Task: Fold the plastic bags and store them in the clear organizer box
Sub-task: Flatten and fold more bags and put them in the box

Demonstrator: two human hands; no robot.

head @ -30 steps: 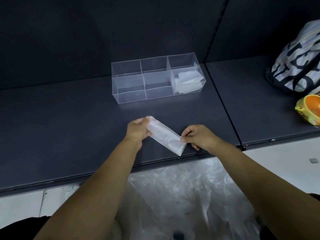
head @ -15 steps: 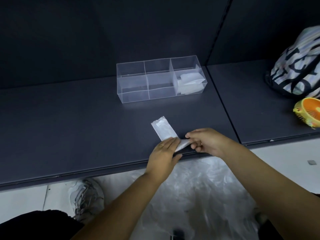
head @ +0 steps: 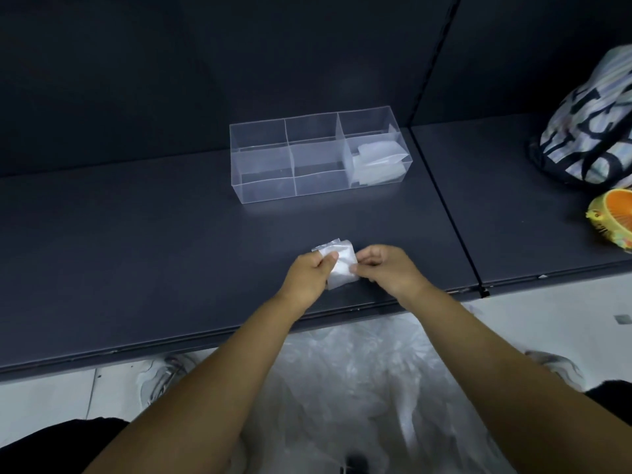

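Observation:
A white plastic bag (head: 342,265), folded into a small thick packet, lies near the front edge of the dark shelf (head: 154,268). My left hand (head: 309,277) grips its left side with the thumb on top. My right hand (head: 384,268) pinches its right edge. Farther back stands the clear organizer box (head: 263,165) with three compartments. Folded white bags (head: 378,162) fill the right compartment; the left and middle ones hold nothing.
A patterned black-and-white bag (head: 595,121) and an orange and yellow fan (head: 612,217) sit on the shelf at the right. A heap of loose clear plastic bags (head: 359,388) lies on the floor below the shelf edge, between my arms.
The long folded strip has been folded over on itself into a short packet. My left hand moved from the strip's far end to the near end and now grips the packet with the right.

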